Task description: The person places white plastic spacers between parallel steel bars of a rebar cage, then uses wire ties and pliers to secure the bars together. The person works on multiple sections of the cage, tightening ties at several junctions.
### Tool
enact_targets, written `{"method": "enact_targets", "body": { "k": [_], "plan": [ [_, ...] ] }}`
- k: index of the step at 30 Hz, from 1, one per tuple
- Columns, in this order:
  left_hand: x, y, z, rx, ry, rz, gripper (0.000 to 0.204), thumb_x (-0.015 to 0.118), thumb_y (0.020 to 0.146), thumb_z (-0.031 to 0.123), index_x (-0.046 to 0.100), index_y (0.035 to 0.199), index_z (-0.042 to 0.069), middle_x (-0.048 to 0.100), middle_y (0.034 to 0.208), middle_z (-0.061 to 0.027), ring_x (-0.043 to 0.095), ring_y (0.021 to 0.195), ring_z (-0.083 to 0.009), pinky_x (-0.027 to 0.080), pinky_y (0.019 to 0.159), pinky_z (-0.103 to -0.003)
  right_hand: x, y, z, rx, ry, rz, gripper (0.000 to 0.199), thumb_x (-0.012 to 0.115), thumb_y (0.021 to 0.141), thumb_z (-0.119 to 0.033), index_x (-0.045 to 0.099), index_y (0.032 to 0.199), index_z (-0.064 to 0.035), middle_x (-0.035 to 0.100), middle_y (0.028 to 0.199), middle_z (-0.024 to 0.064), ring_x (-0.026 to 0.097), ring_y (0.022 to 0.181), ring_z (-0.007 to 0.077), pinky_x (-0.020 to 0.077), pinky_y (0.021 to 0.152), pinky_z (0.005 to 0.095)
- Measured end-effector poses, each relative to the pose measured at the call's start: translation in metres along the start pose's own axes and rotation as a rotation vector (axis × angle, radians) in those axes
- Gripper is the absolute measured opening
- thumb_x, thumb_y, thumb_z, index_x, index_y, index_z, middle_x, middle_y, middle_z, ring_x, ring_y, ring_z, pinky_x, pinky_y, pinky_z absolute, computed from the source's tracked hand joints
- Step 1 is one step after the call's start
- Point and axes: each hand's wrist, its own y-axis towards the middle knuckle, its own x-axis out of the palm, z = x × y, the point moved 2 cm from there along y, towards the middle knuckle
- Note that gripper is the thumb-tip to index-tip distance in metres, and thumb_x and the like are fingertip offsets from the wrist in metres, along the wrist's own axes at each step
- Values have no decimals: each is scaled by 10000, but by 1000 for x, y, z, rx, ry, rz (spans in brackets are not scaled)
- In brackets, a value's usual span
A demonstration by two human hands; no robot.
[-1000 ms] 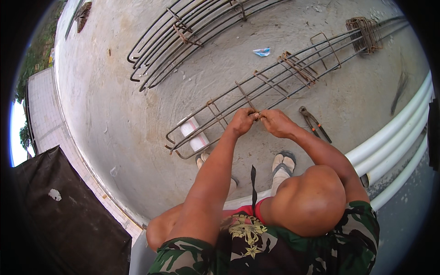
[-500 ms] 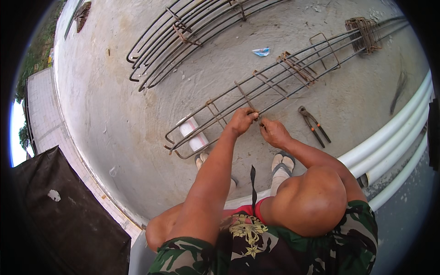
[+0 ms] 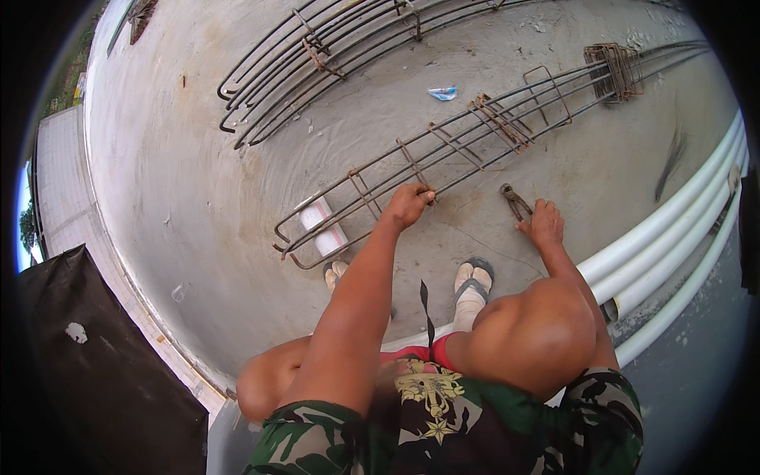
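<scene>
A long rebar cage lies slantwise across the concrete floor, with rusty square stirrups around its bars. My left hand is closed at the near bar, where a stirrup crosses it; the fingertips pinch that joint. Any tie wire there is too small to make out. To its right, my right hand has its fingers around the handles of a pair of pincers. The pincers' head points away from me, and the hand hides most of the orange-tipped handles. They still rest on the floor.
More bent rebar lies beyond the cage. Bundled stirrups sit at its far end. A white roll or pipe piece is under the near end. White pipes run along the right; a dark sheet is lower left.
My right hand has left the cage joint and moved right onto the pincers' handles. My left hand stays at the joint. The whole view has shifted slightly.
</scene>
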Motion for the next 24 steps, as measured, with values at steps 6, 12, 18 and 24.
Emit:
{"method": "enact_targets", "body": {
  "k": [6,12,18,24],
  "plan": [
    [3,1,-8,63,1,21,316,556,913,225,653,1046,-44,679,942,-130,613,859,-209,479,782,-336,32,0,36,-211,94,-60,329,701,764,-208,528,986,-37,604,948,188,601,919,377,482,791,457],
    [0,6,-17,120,47,30,341,550,911,259,670,1000,-46,686,929,-158,625,847,-236,478,790,-355,-52,-10,12,-74,667,-589,200,566,780,-137,556,926,-1,593,722,130,621,705,286,489,664,422],
    [5,12,-16,83,-6,54,357,516,917,296,690,920,-15,679,924,-199,631,865,-321,469,801,-400,-113,-11,-48,-379,269,-570,542,508,776,-96,434,1305,-7,617,898,232,615,882,344,481,798,408],
    [8,14,-17,118,22,53,378,500,934,321,684,892,-7,682,899,-174,631,849,-307,467,791,-408,-78,-22,-67,-500,37,-659,819,482,760,-74,165,1514,-103,575,1051,273,570,951,397,453,881,401]
  ]
}}
